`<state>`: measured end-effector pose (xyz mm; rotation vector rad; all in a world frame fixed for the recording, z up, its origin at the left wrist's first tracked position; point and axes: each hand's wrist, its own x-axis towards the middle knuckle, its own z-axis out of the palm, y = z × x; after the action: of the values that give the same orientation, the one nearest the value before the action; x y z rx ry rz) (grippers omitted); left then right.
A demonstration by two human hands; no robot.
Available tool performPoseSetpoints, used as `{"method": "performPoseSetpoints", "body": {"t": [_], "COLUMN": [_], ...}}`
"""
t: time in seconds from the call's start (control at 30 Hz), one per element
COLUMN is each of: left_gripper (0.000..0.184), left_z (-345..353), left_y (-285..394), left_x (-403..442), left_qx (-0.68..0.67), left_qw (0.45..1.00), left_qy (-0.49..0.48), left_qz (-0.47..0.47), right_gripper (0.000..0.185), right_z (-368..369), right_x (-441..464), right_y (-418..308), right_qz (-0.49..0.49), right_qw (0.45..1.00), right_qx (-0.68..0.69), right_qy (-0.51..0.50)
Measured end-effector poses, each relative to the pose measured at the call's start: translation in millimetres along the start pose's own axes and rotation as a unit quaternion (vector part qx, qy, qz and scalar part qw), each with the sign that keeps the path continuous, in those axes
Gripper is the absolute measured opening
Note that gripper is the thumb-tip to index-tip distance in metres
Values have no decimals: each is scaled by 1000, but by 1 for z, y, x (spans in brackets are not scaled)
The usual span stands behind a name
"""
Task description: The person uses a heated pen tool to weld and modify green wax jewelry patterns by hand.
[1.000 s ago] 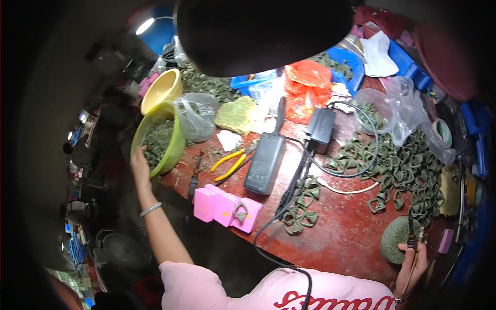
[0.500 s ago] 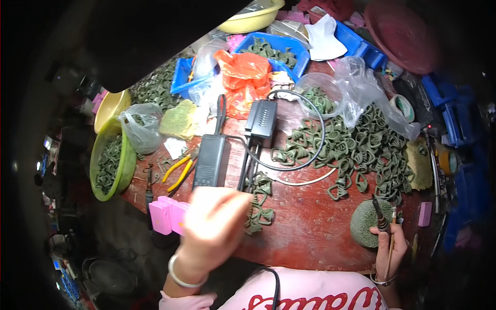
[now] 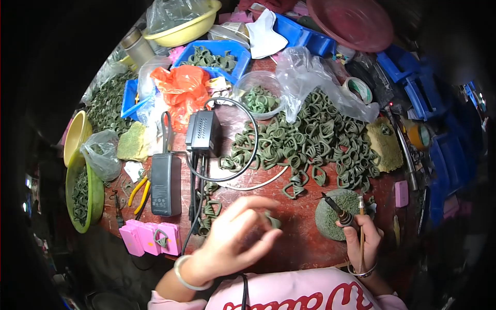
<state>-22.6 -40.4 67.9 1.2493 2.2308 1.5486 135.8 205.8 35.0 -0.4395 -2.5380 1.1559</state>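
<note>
Your left hand point(image 3: 235, 240) pinches a blurry green piece point(image 3: 273, 221), right hand point(image 3: 366, 242) grips a black pen-shaped tool point(image 3: 337, 210) and thin wooden stick point(image 3: 361, 211); can't tell which heaped green rings point(image 3: 323, 137) are done.

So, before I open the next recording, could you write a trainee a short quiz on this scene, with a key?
1. Multiple choice: what rests on the pink blocks?
A) roll of tape
B) grey-green ring-shaped piece
C) orange plastic bag

2. True or false: the right hand holds a dark pen-like tool.

3. Open: what colour are the tool handles lying just left of the black adapter in the picture?

Key: 1. B; 2. True; 3. Yellow.
</note>
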Motion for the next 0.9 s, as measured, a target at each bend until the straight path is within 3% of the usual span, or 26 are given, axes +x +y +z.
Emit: {"method": "performPoseSetpoints", "body": {"t": [0.1, 0.13, 0.23, 0.73, 0.9], "left_gripper": [12, 9, 7, 18, 17], "left_z": [42, 52, 72, 72, 71], "left_y": [-9, -12, -33, -28, -30], "left_x": [-3, -5, -7, -9, -10], "left_qx": [-130, -280, -459, -363, -337], "left_qw": [988, 946, 856, 907, 922], "left_qy": [54, 64, 105, 142, 131], "left_qz": [-70, -152, -214, -158, -137], "right_gripper": [26, 25, 24, 30, 33], "right_z": [-2, -1, -4, -6, -8], "right_x": [0, 1, 1, 1, 5], "right_y": [-3, -4, -5, -4, -12], "right_qz": [15, 17, 21, 18, -34], "right_qw": [1000, 1000, 999, 999, 998], "right_qx": [-6, 7, 14, 12, -23], "right_qy": [-11, -12, -19, -36, -40]}}
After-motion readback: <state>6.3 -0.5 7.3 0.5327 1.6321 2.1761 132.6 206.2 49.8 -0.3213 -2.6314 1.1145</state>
